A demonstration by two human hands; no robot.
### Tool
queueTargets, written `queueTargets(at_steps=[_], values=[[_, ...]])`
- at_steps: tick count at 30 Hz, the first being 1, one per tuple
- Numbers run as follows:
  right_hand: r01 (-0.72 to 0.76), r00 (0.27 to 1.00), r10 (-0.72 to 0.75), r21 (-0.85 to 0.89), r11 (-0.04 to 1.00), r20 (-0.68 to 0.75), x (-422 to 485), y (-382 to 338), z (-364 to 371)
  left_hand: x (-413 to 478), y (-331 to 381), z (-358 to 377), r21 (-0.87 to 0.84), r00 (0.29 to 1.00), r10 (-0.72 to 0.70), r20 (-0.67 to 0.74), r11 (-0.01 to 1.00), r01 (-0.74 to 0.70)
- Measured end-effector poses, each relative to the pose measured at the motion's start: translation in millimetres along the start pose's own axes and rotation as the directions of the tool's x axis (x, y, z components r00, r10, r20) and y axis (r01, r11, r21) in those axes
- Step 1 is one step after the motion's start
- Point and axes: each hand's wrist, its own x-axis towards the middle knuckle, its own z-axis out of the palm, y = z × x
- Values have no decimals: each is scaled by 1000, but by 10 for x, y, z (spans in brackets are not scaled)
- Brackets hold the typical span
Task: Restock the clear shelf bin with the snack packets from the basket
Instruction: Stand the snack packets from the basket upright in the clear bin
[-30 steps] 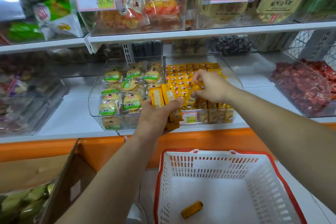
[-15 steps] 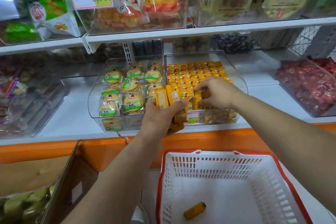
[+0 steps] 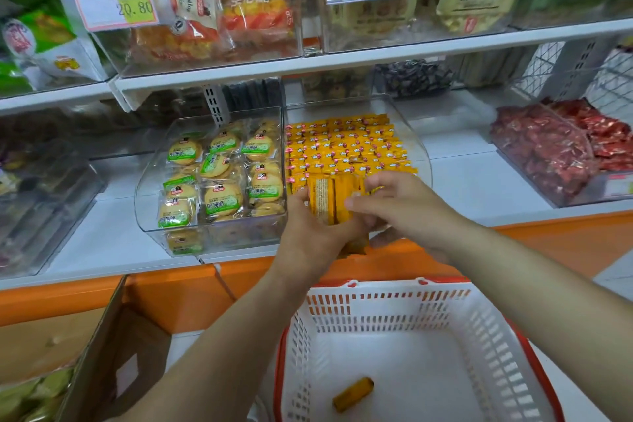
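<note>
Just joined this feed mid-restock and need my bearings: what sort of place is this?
Most likely a shop's snack aisle: price tags reading 20.80 and 13.90 on clear bins, white shelves of wrapped snacks, and a red-rimmed shopping basket below.

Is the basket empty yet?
Almost: one yellow packet lies on the basket floor; its near end is out of frame. The left hand grips a stack of packets at the bin.
</note>
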Motion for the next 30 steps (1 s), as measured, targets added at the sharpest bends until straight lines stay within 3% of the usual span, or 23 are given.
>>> queueTargets(at_steps=[3, 8, 16, 19, 24, 30], values=[[-22, 999, 15, 229, 973, 35, -4, 23, -109, -21, 8, 2, -62, 999, -45, 7, 997, 45], [-185, 983, 147, 561, 807, 113, 13, 67, -132, -27, 28, 13, -48, 998, -56, -30, 997, 55], [-204, 979, 181, 599, 774, 99, 55, 75, -31, -6, 102, -104, -99, 989, -92, -115, 992, 80], [-196, 980, 190, 523, 830, 65, 69, 77, -23, -10, 120, -218, -98, 988, -86, -129, 992, 73], [-110, 994, 110, 239, 965, 12, 211, -85, -94, 14, 117, -448, -145, 981, -72, -181, 988, 46], [109, 994, -107, -183, 977, 21, 654, -364, -75, 18, 126, -601, -138, 975, -65, -212, 990, 36]])
